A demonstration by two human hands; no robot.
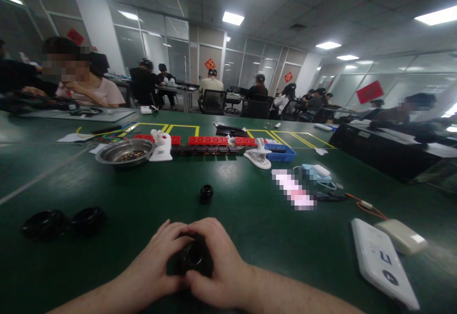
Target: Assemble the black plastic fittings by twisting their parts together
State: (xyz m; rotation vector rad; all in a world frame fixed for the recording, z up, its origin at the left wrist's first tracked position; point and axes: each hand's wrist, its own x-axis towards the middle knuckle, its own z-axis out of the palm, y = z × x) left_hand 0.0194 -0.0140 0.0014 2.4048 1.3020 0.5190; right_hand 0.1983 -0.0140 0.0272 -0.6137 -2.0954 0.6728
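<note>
A glossy black ring-shaped part with a hole in its middle sits between my two hands near the table's front. My left hand curls round its left side, fingertips at the far edge and thumb at the near edge. From the other side my right hand wraps round it, its thumb close to the left thumb. A smaller black ring-shaped part rests just beyond my hands. Off to the left lie two larger black ring-shaped parts, a far-left one and another beside it.
On the green table stand a metal bowl of small parts, a white clip stand, a red strip and a blue tray. At right lie a white device and a beige case. People sit beyond.
</note>
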